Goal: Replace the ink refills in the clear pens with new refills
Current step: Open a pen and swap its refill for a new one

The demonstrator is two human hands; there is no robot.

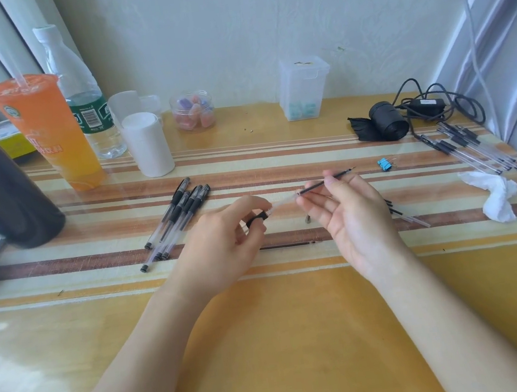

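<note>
- The refill sits partway in the open end of the clear pen barrel, both held above the counter between the two hands; its tip points up and to the right
- The right hand has its grip pinched on the refill, thumb and forefinger near the middle of the dark stem; the left hand has its grip closed round the barrel at the black rubber sleeve
- Whether the refill is going in or coming out cannot be told here; either way, I judge the move goes best with stem and barrel kept in one straight line, the left hand steady, the right sliding along the axis without bending the thin stem
- A loose refill lies on the counter just below the hands; more refills lie partly hidden behind the right hand
- A bunch of capped pens lies to the left, another bunch of pens far right, near a crumpled tissue and a blue binder clip
</note>
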